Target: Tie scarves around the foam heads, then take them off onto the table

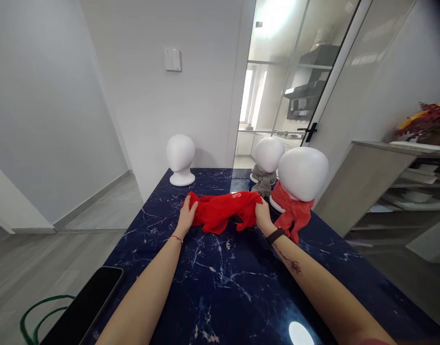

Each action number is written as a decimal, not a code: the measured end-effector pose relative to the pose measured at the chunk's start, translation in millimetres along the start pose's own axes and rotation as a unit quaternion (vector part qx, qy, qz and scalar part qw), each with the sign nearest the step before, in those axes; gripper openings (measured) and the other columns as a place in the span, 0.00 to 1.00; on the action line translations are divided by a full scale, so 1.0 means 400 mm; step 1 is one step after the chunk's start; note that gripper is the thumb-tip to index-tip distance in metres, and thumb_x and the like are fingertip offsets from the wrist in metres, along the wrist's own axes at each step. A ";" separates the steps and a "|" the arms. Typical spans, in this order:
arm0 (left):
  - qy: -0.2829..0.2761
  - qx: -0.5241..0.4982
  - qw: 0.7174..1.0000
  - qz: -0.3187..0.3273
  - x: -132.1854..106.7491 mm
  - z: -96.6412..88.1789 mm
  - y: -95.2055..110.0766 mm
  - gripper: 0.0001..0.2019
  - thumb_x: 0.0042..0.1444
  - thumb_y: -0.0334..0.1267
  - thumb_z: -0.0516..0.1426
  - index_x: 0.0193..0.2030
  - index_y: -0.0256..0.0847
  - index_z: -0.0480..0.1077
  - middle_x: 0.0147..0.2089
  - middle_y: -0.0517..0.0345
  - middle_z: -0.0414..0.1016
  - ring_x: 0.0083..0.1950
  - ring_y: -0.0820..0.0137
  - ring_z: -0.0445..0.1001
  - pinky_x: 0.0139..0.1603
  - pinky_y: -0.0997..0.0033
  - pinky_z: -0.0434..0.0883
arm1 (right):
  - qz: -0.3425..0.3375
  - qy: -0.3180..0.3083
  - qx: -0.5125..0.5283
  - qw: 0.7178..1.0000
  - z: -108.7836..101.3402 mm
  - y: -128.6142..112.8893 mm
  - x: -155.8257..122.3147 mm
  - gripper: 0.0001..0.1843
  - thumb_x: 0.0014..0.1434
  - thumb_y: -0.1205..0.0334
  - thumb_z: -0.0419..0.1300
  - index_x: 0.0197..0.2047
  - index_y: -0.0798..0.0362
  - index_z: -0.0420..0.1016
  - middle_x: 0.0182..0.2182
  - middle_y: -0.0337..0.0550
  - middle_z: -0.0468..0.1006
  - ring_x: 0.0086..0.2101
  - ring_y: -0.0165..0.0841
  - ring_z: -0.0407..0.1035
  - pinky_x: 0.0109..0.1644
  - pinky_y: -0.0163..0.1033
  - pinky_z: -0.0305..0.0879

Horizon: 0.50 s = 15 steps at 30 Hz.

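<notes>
A bright red cloth point(223, 209), probably a scarf, is stretched sideways just above the dark blue marbled table point(220, 287). My left hand point(187, 216) grips its left end, the thumb over the fabric. At the right end my right hand point(263, 214) is closed on the cloth, its fingers partly hidden. Loose folds hang down between the two hands. Just right of my right hand stands a white mannequin head point(303, 172) with a coral-red scarf point(295, 211) tied round its neck. Behind it, a second white head point(270, 154) wears a grey scarf point(263, 181).
A bare white mannequin head point(180, 158) stands at the table's far left corner. A black phone point(85, 304) lies at the near left edge beside a green cord point(43, 306). To the right is a shelf unit point(403, 191); a glass door point(277, 81) is behind.
</notes>
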<state>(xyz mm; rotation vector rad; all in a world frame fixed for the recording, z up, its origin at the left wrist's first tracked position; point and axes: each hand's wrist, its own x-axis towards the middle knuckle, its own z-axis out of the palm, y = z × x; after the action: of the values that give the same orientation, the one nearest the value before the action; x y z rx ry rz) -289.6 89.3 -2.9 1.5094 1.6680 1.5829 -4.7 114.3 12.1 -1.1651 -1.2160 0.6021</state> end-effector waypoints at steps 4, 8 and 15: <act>-0.050 0.043 0.995 0.076 -0.018 0.002 0.012 0.25 0.60 0.46 0.48 0.61 0.36 0.59 0.62 0.45 0.64 0.63 0.61 0.61 0.65 0.58 0.56 | -0.018 -0.074 -0.041 0.996 0.030 -0.008 -0.020 0.30 0.55 0.49 0.52 0.59 0.52 0.62 0.54 0.50 0.69 0.52 0.39 0.64 0.56 0.46 0.59; -0.126 0.071 0.982 0.122 -0.046 0.005 0.040 0.22 0.62 0.44 0.44 0.59 0.38 0.61 0.60 0.49 0.67 0.61 0.65 0.64 0.63 0.62 0.58 | -0.081 -0.230 -0.159 0.957 0.074 -0.010 -0.089 0.48 0.46 0.42 0.62 0.66 0.49 0.49 0.63 0.51 0.54 0.61 0.43 0.52 0.62 0.50 0.52; -0.163 0.155 0.957 0.184 -0.077 0.038 0.076 0.18 0.62 0.40 0.45 0.56 0.42 0.64 0.52 0.50 0.71 0.54 0.63 0.68 0.58 0.56 0.62 | -0.188 -0.258 -0.379 0.868 0.245 0.011 -0.114 0.22 0.55 0.58 0.58 0.54 0.47 0.69 0.55 0.54 0.66 0.50 0.51 0.61 0.48 0.52 0.63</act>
<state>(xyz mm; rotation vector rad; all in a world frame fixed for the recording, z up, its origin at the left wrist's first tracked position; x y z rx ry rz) -253.4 63.2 8.0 2.2128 1.5580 1.1740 -108.7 111.4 -17.4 -1.3825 -2.2090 0.1091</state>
